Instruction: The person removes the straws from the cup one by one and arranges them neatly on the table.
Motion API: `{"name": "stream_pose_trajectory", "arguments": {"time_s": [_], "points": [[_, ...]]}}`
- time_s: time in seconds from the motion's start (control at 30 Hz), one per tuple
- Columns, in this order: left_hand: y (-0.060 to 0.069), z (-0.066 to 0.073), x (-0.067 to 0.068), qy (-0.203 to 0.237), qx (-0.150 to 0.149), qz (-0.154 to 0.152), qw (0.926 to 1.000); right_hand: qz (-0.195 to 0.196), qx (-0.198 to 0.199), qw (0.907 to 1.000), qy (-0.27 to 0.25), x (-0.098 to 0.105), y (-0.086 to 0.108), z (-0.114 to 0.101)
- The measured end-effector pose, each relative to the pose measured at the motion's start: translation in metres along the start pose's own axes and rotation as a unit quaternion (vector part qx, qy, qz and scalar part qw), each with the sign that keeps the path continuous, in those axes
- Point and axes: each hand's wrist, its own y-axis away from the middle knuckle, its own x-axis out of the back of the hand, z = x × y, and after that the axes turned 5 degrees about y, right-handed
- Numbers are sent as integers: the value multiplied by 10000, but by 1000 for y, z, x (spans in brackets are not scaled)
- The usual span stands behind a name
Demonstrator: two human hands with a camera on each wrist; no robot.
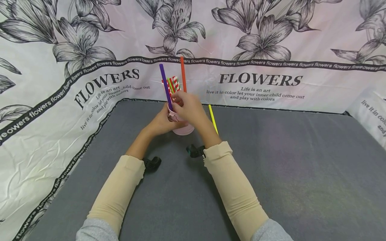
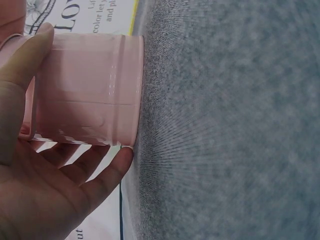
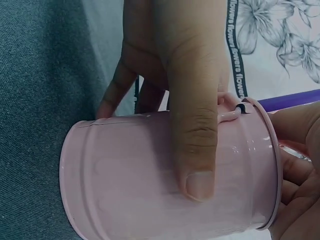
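Note:
A pink metal cup with a side handle stands on the grey table. My left hand grips its side, the thumb across the front and the other fingers round the far side. My right hand is at the cup's mouth, fingers bent beside several patterned straws. Whether they pinch a straw is hidden. A purple straw leans left out of the cup. An orange straw rises behind my right hand, its lower end hidden.
A yellow straw lies on the table beyond my right forearm, partly covered by it. A white flower-printed cloth borders the table at the back and left. Black devices sit at both wrists.

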Motion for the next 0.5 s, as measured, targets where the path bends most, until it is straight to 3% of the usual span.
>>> {"name": "stream_pose_trajectory", "arguments": {"time_s": [0.5], "points": [[0,0,-1,-61,80,26,9999,-260,-176,9995,79,1,3,-4]]}}
